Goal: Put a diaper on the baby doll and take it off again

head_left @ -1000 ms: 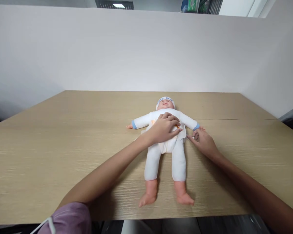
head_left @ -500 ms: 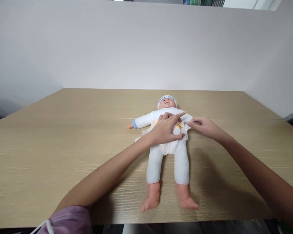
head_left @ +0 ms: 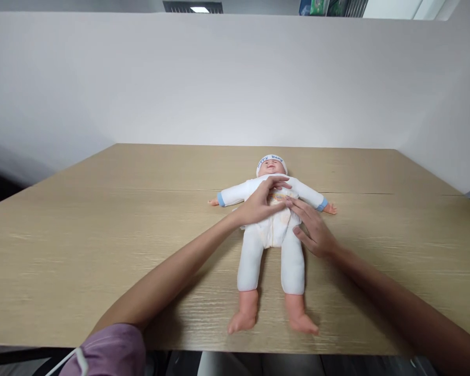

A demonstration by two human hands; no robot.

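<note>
A baby doll (head_left: 251, 263) in a white suit with blue cuffs lies on its back, head away from me and feet toward me. It wears a lettered white headband (head_left: 271, 159). Around its hips is a white diaper (head_left: 273, 232) with a faint orange print near the waist. My left hand (head_left: 264, 201) rests across the doll's belly at the diaper's top, fingers stretched and thumb apart. On the other side, my right hand (head_left: 311, 227) lies over the diaper's side, fingers extended, its fingertips close to my left thumb. Part of the diaper's waist is hidden under both hands.
The wooden table (head_left: 102, 235) has a seam running across it behind the doll's arms. A pale wall or partition (head_left: 235, 78) rises at its far edge. The near table edge lies just beyond the doll's feet, above my lap.
My right hand has come in from the doll's arm onto the diaper's side, and its fingers have straightened. The doll's arm there now shows. My left hand stays on the belly, its fingers shifted.
</note>
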